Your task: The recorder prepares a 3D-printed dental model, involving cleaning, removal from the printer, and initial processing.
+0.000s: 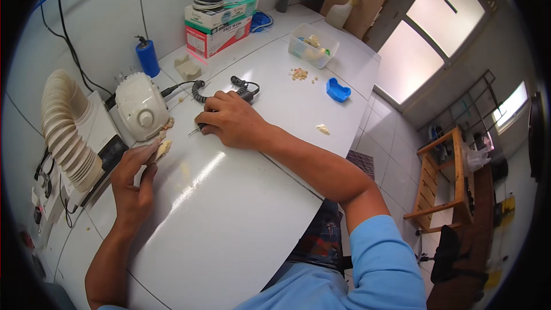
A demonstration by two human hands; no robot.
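Observation:
My left hand point(133, 182) pinches a small cream-yellow, plaster-like piece point(164, 148) between thumb and fingers, close to the front of a white control box point(139, 109). My right hand point(232, 120) is wrapped round a dark rotary handpiece point(248, 97). Its thin metal bit points left toward the piece, with a gap between them. From the back of the handpiece a black coiled cord point(198, 90) runs to the control box. Most of the handpiece is hidden by my right fingers.
A ribbed suction hose point(63, 120) stands at the left. Behind are a blue canister point(147, 57), stacked boxes point(218, 34) and a spray bottle point(340, 15). A plastic tub point(298, 50), small tooth-like bits point(299, 73), a blue tray point(338, 90) and a cream fragment point(322, 129) lie toward the right.

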